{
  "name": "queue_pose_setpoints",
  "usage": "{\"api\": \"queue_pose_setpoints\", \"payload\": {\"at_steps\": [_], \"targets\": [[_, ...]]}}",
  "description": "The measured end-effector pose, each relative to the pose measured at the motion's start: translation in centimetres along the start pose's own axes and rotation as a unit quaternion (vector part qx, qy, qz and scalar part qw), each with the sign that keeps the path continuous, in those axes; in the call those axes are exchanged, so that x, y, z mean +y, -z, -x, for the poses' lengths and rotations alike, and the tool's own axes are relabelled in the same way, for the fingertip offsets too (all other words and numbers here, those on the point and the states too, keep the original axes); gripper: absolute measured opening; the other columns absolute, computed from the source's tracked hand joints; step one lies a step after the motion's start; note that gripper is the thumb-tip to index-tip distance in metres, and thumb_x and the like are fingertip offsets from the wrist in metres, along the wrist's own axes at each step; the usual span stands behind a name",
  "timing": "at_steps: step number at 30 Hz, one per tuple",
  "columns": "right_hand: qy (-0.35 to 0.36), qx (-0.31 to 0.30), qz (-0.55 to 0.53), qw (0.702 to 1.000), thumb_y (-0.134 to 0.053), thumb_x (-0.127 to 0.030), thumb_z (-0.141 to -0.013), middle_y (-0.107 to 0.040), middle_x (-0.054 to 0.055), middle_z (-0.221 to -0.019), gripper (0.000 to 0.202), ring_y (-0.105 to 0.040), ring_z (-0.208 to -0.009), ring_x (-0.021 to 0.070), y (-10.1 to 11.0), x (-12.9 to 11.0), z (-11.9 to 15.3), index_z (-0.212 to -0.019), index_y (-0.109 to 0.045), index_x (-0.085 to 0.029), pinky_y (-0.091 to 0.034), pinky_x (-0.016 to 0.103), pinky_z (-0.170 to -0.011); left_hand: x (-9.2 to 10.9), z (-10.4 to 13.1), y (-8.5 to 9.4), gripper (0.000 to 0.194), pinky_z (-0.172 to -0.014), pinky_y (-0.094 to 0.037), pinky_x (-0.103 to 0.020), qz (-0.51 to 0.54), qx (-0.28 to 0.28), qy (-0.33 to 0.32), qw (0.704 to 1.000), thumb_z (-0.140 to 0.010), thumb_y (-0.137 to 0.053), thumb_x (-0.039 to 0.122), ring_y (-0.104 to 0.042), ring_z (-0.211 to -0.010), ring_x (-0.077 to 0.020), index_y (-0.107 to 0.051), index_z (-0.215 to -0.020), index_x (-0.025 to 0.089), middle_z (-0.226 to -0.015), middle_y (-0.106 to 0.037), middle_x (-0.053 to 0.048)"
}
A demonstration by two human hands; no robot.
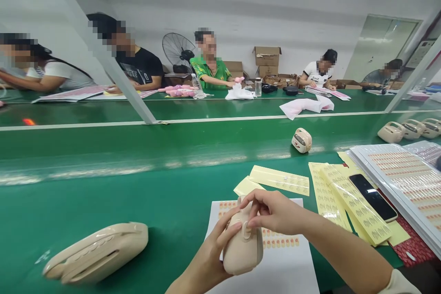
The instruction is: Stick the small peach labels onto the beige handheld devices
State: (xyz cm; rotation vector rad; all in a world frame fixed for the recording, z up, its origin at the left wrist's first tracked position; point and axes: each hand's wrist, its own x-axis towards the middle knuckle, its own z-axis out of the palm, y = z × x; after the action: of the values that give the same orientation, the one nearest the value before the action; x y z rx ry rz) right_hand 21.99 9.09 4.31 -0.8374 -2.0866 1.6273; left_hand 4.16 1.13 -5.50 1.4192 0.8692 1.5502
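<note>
My left hand is wrapped around a rounded beige plastic device, tilted above a sheet of small orange stickers. The thumb and fingers of my right hand are pinched together against a small oval tab on the device's side. Whatever sits between those fingertips is too small to make out. The white sticker sheet lies flat on the green table under both hands. To the left rests a larger beige plastic piece with a long slot.
Yellow label sheets lie beyond my hands. At right are a phone and a stack of sticker sheets. A small beige device stands on the green belt, with several more at far right. Co-workers sit opposite, behind slanted metal posts.
</note>
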Motion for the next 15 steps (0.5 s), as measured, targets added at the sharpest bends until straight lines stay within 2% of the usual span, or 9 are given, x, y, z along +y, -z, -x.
{"api": "queue_pose_setpoints", "payload": {"at_steps": [3, 7, 8, 10, 13, 15], "targets": [[-0.006, -0.004, 0.018, 1.0, -0.058, -0.008, -0.066, -0.057, -0.005, -0.066, 0.023, -0.053, -0.065, 0.0129, -0.2, -0.2, 0.1, -0.082, -0.055, -0.024, -0.042, 0.025, -0.057, 0.3, -0.2, 0.1, 0.068, -0.097, -0.029, -0.056, -0.024, -0.021, -0.002, 1.0, -0.037, -0.074, -0.005, -0.042, -0.12, -0.0385, -0.067, -0.097, 0.026, -0.126, -0.053, -0.015], [0.019, -0.007, 0.031, 0.999, -0.055, -0.006, -0.068, -0.058, -0.004, -0.069, 0.023, -0.055, -0.068, 0.0132, -0.4, 0.1, 0.3, -0.082, -0.053, -0.024, -0.043, 0.023, -0.056, 0.2, -0.3, 0.0, 0.058, -0.096, -0.03, -0.057, -0.029, 0.008, 0.03, 0.999, -0.037, -0.077, 0.0, -0.043, -0.118, -0.0405, -0.07, -0.089, 0.024, -0.12, -0.057, -0.018], [0.026, -0.007, 0.04, 0.999, -0.054, -0.006, -0.068, -0.058, -0.004, -0.072, 0.023, -0.056, -0.069, 0.0133, -0.4, 0.2, 0.4, -0.083, -0.052, -0.024, -0.043, 0.022, -0.055, 0.2, -0.3, 0.0, 0.057, -0.095, -0.032, -0.057, -0.036, 0.008, 0.015, 0.999, -0.038, -0.078, 0.001, -0.045, -0.117, -0.0408, -0.07, -0.09, 0.024, -0.119, -0.058, -0.018], [0.035, -0.006, 0.059, 0.998, -0.052, -0.006, -0.07, -0.058, -0.002, -0.077, 0.023, -0.056, -0.073, 0.0136, -0.6, 0.3, 0.5, -0.085, -0.051, -0.023, -0.043, 0.022, -0.055, 0.0, -0.3, 0.0, 0.066, -0.091, -0.039, -0.055, -0.104, -0.022, -0.061, 0.992, -0.044, -0.078, 0.003, -0.047, -0.115, -0.0392, -0.065, -0.104, 0.027, -0.122, -0.055, -0.017], [0.029, 0.008, 0.071, 0.997, -0.051, -0.01, -0.073, -0.058, -0.001, -0.079, 0.018, -0.056, -0.075, 0.0134, -1.1, 0.3, 0.5, -0.086, -0.048, -0.022, -0.043, 0.022, -0.058, -0.2, -0.3, 0.1, 0.086, -0.088, -0.045, -0.049, -0.284, -0.081, -0.182, 0.938, -0.057, -0.075, 0.008, -0.044, -0.119, -0.0346, -0.038, -0.13, 0.034, -0.132, -0.045, -0.015], [0.032, 0.038, 0.075, 0.996, -0.051, -0.011, -0.075, -0.058, -0.001, -0.077, 0.015, -0.056, -0.073, 0.0128, -1.5, 0.4, 0.5, -0.084, -0.046, -0.021, -0.043, 0.022, -0.059, -0.1, -0.2, 0.2, 0.088, -0.09, -0.045, -0.049, -0.351, -0.089, -0.211, 0.908, -0.063, -0.072, 0.012, -0.042, -0.121, -0.0341, -0.027, -0.136, 0.029, -0.133, -0.04, -0.018]]}}
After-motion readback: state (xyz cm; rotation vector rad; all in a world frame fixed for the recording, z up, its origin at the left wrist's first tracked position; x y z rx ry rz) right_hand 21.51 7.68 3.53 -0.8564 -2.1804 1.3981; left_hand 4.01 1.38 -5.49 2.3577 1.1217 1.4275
